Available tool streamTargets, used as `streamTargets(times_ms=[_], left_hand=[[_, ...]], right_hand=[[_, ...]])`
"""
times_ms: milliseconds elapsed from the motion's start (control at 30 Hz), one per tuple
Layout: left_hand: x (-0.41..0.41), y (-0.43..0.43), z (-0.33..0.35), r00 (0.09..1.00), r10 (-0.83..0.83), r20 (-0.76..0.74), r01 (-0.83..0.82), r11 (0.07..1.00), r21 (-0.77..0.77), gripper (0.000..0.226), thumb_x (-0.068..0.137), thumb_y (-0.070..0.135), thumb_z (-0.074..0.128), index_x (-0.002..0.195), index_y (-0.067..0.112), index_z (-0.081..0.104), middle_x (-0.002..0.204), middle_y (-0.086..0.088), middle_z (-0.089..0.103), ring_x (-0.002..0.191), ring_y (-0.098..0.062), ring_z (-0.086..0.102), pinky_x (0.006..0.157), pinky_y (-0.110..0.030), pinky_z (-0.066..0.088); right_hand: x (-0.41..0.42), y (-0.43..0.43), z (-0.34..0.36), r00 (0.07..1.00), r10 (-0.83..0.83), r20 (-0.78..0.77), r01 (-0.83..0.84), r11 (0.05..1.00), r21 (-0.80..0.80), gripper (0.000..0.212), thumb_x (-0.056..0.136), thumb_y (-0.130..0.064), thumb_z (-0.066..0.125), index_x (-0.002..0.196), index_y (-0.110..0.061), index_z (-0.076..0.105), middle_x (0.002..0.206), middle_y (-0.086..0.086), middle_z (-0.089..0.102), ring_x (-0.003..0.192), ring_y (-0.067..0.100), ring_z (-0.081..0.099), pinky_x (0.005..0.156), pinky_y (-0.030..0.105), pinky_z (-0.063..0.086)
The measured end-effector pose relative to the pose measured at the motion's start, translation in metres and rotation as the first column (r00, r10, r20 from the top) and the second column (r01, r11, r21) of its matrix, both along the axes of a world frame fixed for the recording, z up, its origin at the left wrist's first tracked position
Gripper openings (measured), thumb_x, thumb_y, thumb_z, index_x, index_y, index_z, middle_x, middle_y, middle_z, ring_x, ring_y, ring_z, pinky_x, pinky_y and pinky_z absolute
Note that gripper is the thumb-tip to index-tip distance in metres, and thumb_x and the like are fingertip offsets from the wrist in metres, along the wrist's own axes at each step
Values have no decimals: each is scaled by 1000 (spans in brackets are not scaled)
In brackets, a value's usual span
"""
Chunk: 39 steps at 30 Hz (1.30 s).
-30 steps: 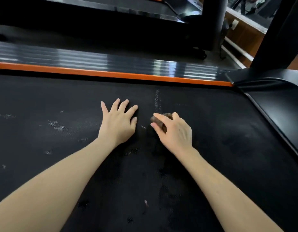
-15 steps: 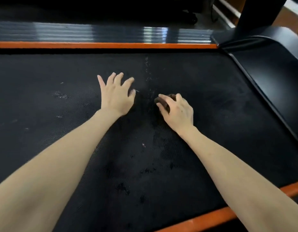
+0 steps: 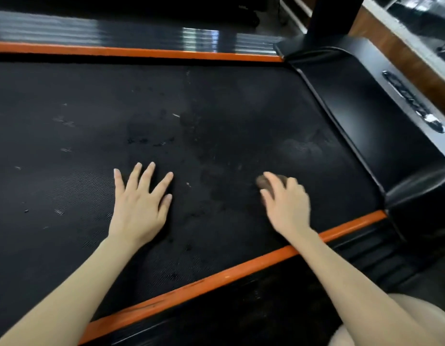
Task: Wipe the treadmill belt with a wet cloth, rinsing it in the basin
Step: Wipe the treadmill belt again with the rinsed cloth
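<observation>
The black treadmill belt (image 3: 216, 108) fills most of the view, with pale specks at the left and darker damp patches in the middle. My left hand (image 3: 141, 203) lies flat on the belt, fingers spread. My right hand (image 3: 286, 203) grips a small bunched brown cloth (image 3: 263, 182) and presses it onto the belt near the right end; only the cloth's front edge shows past my fingers. The right hand is blurred by motion. No basin is in view.
Orange side rails run along the far edge (image 3: 141, 52) and the near edge (image 3: 216, 274) of the belt. The black motor cover (image 3: 366, 116) rises at the right end, with an upright post (image 3: 333, 18) behind it. My knee (image 3: 403, 320) shows at the bottom right.
My right hand has slid the cloth to the right and toward me along the belt. The left hand has drawn back toward the near rail. The view has shifted, showing the near orange rail.
</observation>
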<state>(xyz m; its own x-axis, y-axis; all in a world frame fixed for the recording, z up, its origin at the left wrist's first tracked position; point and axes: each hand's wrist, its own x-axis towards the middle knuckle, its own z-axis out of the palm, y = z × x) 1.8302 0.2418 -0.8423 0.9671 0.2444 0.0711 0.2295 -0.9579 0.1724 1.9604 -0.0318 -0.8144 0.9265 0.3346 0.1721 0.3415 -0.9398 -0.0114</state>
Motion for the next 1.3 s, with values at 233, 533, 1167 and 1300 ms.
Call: streamTargets(times_ms=[233, 533, 1167, 1300], left_hand=[[-1, -2, -3, 998, 0, 60, 1, 1000, -19, 55, 93, 41, 28, 136, 17, 52, 141, -25, 43, 134, -45, 32, 109, -67, 9], [-2, 0, -4, 997, -1, 80, 1, 1000, -11, 54, 94, 40, 28, 136, 17, 52, 141, -23, 44, 134, -44, 33, 108, -68, 10], [-15, 21, 0, 994, 99, 55, -97, 995, -25, 55, 93, 40, 28, 134, 13, 54, 142, -18, 46, 135, -41, 34, 112, -64, 12], [-14, 19, -3, 995, 101, 25, -101, 995, 7, 54, 94, 39, 27, 135, 15, 52, 143, -16, 45, 136, -40, 33, 112, -63, 13]], right_hand=[[-32, -5, 10, 967, -151, -204, 156, 988, 10, 42, 96, -35, 49, 137, -33, 42, 125, 14, 42, 107, 36, 45, 91, 44, 38], [1, -41, 11, 934, -303, -191, 316, 947, 46, 37, 94, -29, 52, 131, -30, 46, 124, 17, 43, 110, 41, 45, 95, 47, 36], [-69, 83, -5, 863, 487, -138, -447, 861, 241, 32, 80, -22, 65, 111, -26, 58, 97, 11, 52, 79, 31, 50, 68, 38, 44], [-38, 89, -2, 790, 600, -126, -573, 796, 197, 29, 80, -27, 65, 108, -28, 60, 91, 8, 55, 75, 30, 53, 63, 36, 45]])
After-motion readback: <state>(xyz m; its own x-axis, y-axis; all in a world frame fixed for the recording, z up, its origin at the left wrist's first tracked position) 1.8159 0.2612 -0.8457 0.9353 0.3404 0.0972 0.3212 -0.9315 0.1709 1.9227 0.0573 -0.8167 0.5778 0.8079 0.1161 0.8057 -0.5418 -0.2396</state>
